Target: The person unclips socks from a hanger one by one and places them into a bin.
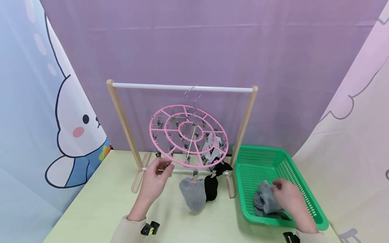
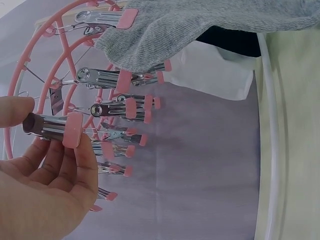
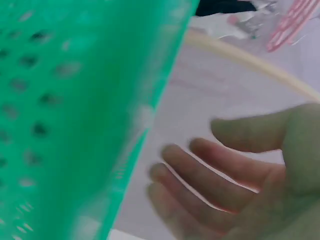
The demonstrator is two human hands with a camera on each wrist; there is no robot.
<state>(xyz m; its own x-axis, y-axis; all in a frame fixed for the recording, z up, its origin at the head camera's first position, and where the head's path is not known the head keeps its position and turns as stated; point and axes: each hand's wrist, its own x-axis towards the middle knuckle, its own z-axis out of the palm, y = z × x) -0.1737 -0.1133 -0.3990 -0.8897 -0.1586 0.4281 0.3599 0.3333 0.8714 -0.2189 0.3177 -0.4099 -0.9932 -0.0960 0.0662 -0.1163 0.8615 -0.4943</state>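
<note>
My left hand [image 1: 156, 175] pinches a metal clip [image 2: 47, 127] with pink tips between thumb and fingers. This clip hangs at the near left rim of a round pink drying hanger [image 1: 174, 161]. Close to the right, a grey sock [image 1: 194, 194] hangs from another clip [image 1: 195, 172], beside a black sock [image 1: 211, 188]. Over the green basket [image 1: 282, 155], my right hand [image 1: 287, 194] overlaps the edge of a grey sock [image 1: 267, 197] in the head view. The right wrist view, blurred, has the right hand's fingers [image 3: 215, 180] loosely bent and apart, holding nothing.
The hanger hooks onto a white rail [image 1: 152, 86] between wooden posts [image 1: 124, 125]. A white sock [image 1: 212, 146] and another black piece [image 1: 223, 168] hang at its right side. Several more clips dangle underneath. The basket stands right of the rack on a pale yellow table [image 1: 100, 202].
</note>
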